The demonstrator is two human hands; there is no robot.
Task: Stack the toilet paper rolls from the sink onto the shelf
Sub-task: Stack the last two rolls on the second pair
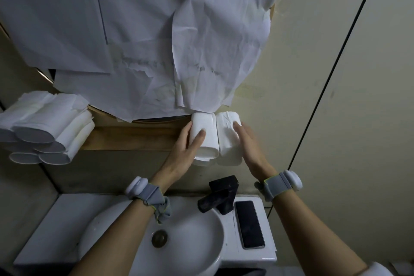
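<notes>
Two white toilet paper rolls lie side by side on the wooden shelf (134, 139) under the paper-covered mirror. My left hand (187, 148) wraps the left roll (207, 134), thumb on its left side and fingers on top. My right hand (247, 141) lies flat along the right side of the right roll (227, 139), fingers straight. A stack of several more rolls (44, 127) rests at the shelf's left end. The white sink basin (197, 240) below holds no rolls.
A black faucet (220, 195) stands at the back of the sink, with a dark phone (249, 224) lying beside it on the right rim. Crumpled white paper sheets (156, 29) cover the round mirror. A beige wall fills the right side.
</notes>
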